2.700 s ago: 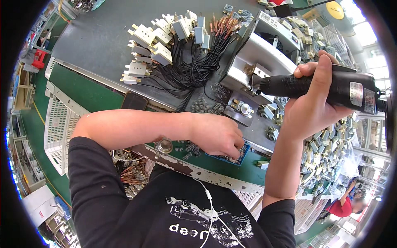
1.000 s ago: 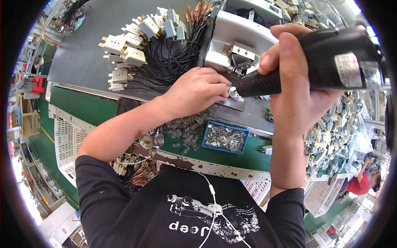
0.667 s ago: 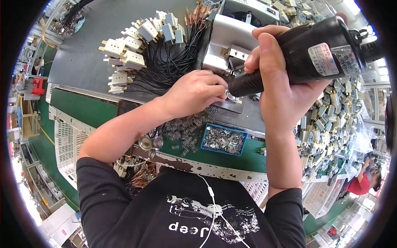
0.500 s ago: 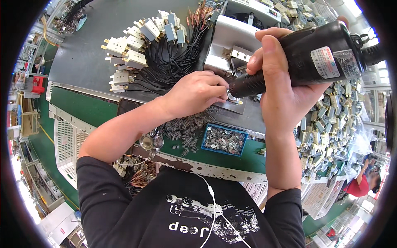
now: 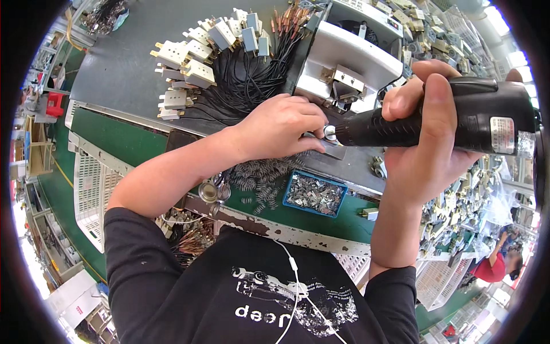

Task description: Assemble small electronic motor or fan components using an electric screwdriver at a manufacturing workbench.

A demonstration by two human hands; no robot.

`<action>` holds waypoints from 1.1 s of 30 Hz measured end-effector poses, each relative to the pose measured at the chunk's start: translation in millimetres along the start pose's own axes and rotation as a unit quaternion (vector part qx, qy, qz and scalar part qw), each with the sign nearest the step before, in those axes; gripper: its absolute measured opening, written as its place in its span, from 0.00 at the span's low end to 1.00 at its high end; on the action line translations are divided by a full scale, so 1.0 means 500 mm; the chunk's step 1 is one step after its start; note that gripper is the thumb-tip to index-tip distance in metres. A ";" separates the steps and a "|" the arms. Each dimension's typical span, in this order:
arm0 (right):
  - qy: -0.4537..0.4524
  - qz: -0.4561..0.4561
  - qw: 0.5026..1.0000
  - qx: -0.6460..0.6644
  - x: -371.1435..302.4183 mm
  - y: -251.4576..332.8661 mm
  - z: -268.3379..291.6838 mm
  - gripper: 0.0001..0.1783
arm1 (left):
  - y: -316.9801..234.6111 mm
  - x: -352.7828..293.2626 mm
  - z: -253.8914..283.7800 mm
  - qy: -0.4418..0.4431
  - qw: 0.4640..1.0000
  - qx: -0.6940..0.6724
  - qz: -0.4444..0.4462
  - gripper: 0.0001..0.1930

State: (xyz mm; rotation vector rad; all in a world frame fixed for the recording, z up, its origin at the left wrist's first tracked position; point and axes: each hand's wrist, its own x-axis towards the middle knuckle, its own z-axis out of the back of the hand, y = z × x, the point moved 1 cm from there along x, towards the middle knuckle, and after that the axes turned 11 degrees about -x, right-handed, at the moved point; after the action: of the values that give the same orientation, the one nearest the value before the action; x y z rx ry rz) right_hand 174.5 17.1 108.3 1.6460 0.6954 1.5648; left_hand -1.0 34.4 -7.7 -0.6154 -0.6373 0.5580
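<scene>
My right hand (image 5: 427, 135) is wrapped round a thick black electric screwdriver (image 5: 378, 127), held level with its nose pointing left. At that nose, a small round silvery piece (image 5: 330, 132) shows beside the fingertips of my left hand (image 5: 286, 126). The left fingers are curled, with the thumb a little apart below them. What lies between them is mostly hidden. Beneath both hands is a flat metal plate (image 5: 335, 151) at the bench edge. Just behind stands a white machine (image 5: 352, 54) with a metal block (image 5: 348, 79) on its front.
Plug housings (image 5: 197, 73) on black cables (image 5: 246, 80) lie to the left. Loose springs (image 5: 260, 178) and a blue tray (image 5: 314, 213) of small metal parts are near me. More housings (image 5: 452, 212) pile up on the right. A co-worker in red (image 5: 490, 269) is far right.
My right hand has drawn the screwdriver to the right and levelled it. The left thumb has moved away from the curled fingers. The whole view has shifted slightly.
</scene>
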 end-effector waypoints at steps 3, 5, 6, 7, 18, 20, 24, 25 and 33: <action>0.005 0.007 1.000 0.003 -0.005 0.004 -0.010 0.45 | -0.005 0.000 -0.002 0.009 1.000 0.011 0.018 0.16; 0.008 0.012 1.000 0.006 0.002 -0.002 -0.027 0.45 | -0.007 -0.001 -0.005 0.014 0.999 0.039 0.017 0.15; 0.010 0.014 1.000 0.008 0.002 -0.002 -0.028 0.45 | -0.008 -0.001 -0.005 0.012 0.999 0.040 0.018 0.15; 0.011 0.017 1.000 0.009 0.002 -0.002 -0.027 0.45 | -0.010 -0.001 -0.006 0.015 0.999 0.048 0.014 0.13; 0.020 0.049 0.998 0.014 -0.008 0.005 -0.023 0.45 | -0.013 -0.004 -0.009 -0.035 0.996 0.079 -0.036 0.12; 0.020 0.053 0.998 0.014 -0.008 0.004 -0.025 0.46 | -0.011 -0.004 -0.009 -0.030 0.996 0.075 -0.036 0.12; 0.019 0.057 0.998 0.014 0.000 -0.002 -0.019 0.46 | -0.003 -0.012 -0.007 -0.022 0.996 0.072 -0.038 0.10; 0.018 0.056 0.998 0.013 0.002 -0.002 -0.016 0.46 | 0.003 -0.016 -0.005 -0.022 0.998 0.052 -0.036 0.10; 0.036 0.067 0.997 -0.034 0.013 -0.034 -0.024 0.48 | 0.002 -0.010 -0.010 -0.030 1.000 0.002 0.001 0.07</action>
State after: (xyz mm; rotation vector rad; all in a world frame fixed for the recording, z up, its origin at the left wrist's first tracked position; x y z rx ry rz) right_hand 165.3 33.8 97.6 1.6215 0.5727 1.7316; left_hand -1.2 30.2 -13.7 -0.5978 -0.6923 0.5804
